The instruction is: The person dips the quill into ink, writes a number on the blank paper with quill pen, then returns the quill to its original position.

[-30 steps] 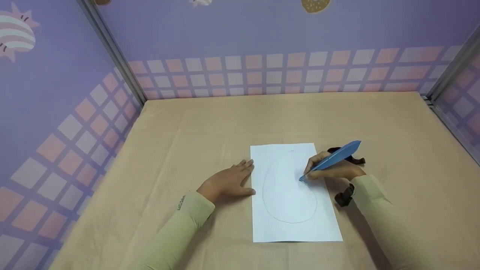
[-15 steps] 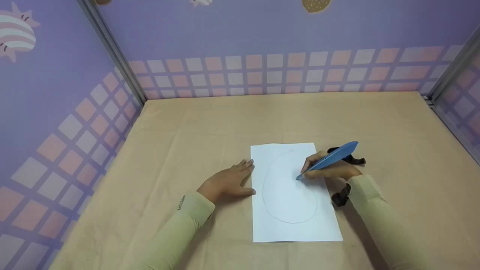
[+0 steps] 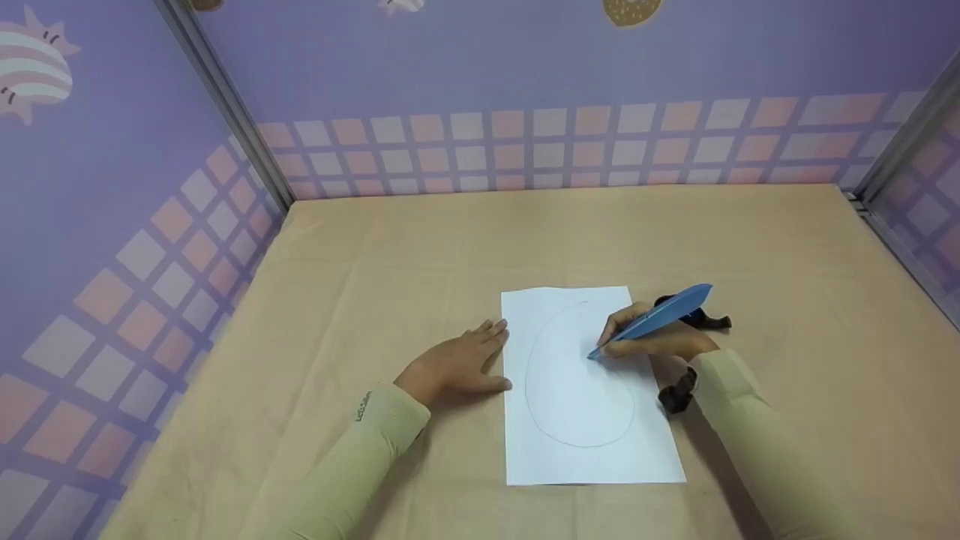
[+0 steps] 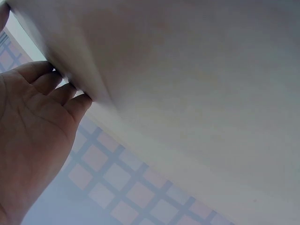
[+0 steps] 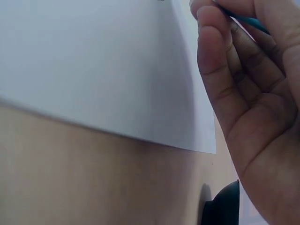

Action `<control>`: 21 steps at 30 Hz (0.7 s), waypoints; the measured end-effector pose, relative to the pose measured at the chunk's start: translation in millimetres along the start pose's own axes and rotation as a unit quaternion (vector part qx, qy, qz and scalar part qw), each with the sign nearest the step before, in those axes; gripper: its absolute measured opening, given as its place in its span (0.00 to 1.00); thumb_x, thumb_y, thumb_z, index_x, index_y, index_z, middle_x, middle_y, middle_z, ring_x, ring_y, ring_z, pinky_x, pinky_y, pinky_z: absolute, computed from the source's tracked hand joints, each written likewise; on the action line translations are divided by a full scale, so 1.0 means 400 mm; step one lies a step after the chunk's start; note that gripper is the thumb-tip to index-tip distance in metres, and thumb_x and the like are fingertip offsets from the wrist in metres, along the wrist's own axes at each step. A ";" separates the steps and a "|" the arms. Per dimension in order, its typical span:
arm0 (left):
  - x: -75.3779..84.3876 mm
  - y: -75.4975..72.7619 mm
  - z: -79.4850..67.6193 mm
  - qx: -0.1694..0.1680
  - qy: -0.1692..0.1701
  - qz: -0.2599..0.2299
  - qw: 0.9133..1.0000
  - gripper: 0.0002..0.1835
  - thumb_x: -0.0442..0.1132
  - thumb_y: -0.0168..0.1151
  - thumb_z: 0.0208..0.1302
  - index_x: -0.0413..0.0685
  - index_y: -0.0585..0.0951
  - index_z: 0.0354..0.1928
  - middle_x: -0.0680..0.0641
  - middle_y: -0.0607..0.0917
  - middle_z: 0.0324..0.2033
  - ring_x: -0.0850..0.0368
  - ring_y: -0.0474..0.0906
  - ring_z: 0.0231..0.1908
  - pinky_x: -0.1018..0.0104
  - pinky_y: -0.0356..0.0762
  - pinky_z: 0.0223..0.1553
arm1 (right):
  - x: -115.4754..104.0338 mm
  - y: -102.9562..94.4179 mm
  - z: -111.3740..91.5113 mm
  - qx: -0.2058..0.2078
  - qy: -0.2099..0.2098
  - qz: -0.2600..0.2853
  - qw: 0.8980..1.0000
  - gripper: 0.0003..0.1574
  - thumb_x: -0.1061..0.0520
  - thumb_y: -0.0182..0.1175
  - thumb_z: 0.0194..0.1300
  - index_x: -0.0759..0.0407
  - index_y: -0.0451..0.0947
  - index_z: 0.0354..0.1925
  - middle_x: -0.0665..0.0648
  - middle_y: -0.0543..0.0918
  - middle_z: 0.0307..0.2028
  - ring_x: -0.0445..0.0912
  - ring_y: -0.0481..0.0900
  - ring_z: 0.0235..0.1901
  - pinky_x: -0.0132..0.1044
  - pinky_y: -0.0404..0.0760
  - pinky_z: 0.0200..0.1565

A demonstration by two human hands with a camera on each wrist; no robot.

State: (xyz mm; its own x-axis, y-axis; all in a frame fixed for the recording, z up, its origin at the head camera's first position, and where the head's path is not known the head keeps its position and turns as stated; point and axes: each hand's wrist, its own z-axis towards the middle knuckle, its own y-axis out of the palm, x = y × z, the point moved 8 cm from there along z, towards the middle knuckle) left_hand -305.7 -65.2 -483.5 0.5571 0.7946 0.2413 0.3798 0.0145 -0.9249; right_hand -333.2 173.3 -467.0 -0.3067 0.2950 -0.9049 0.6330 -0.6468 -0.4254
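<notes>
A white sheet of paper (image 3: pixel 577 465) lies on the cloth-covered table, bearing a thin curved pencil-like line (image 3: pixel 526 375) shaped like an unclosed egg. My right hand (image 3: pixel 652 343) pinches a blue feather-shaped pen (image 3: pixel 671 311), its tip down at the upper middle of the sheet, inside the curve. In the right wrist view only a sliver of the pen (image 5: pixel 253 21) shows between the fingers. Flat beside the sheet's left edge, my left hand (image 3: pixel 459 364) has its fingertips and thumb touching that edge. Its fingers (image 4: pixel 70 96) look straight in the left wrist view.
A black curved object (image 3: pixel 716 322) lies on the beige tablecloth (image 3: pixel 405 262) behind my right hand, partly hidden by it. Another black piece (image 3: pixel 677 394) is at my right wrist. Purple walls with a checked band (image 3: pixel 465 154) enclose the table's back and sides.
My right hand and the pen have slid slightly left across the paper, the black piece at the wrist moving along. My left hand and the sheet have stayed put.
</notes>
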 end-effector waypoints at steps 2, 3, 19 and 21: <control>-0.001 0.001 0.001 0.001 0.001 0.000 1.000 0.48 0.66 0.50 0.65 0.46 0.48 0.76 0.51 0.45 0.76 0.53 0.38 0.76 0.58 0.44 0.76 | -0.001 0.002 0.002 -0.001 0.000 0.002 1.000 0.07 0.63 0.67 0.59 0.65 0.84 0.37 0.65 0.86 0.37 0.39 0.80 0.35 0.30 0.76 0.44; -0.002 0.002 0.002 0.000 0.001 0.000 1.000 0.48 0.66 0.50 0.65 0.46 0.48 0.76 0.51 0.45 0.76 0.53 0.38 0.76 0.58 0.44 0.76 | -0.002 0.003 0.003 -0.002 -0.001 0.004 1.000 0.08 0.63 0.66 0.59 0.66 0.84 0.38 0.66 0.86 0.37 0.39 0.80 0.35 0.30 0.76 0.44; 0.000 0.003 -0.001 -0.007 0.007 0.002 1.000 0.48 0.66 0.50 0.65 0.44 0.48 0.76 0.50 0.44 0.76 0.53 0.38 0.76 0.57 0.43 0.76 | -0.009 0.010 0.018 -0.004 -0.007 0.030 1.000 0.09 0.66 0.66 0.58 0.72 0.82 0.38 0.72 0.84 0.38 0.41 0.82 0.37 0.30 0.77 0.45; 0.000 0.004 -0.001 -0.007 0.007 0.003 1.000 0.48 0.66 0.50 0.65 0.44 0.48 0.76 0.50 0.44 0.76 0.53 0.38 0.76 0.57 0.43 0.76 | -0.008 0.010 0.018 -0.003 -0.007 0.028 1.000 0.09 0.66 0.66 0.58 0.72 0.83 0.38 0.72 0.84 0.38 0.41 0.82 0.37 0.30 0.77 0.45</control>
State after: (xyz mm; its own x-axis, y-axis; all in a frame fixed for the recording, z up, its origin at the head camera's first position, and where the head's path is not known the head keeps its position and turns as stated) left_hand -304.7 -65.3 -484.6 0.5697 0.7862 0.2394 0.3864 0.0009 -0.9223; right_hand -334.7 164.5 -465.6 -0.2801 0.2490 -0.9271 0.6534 -0.6580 -0.3742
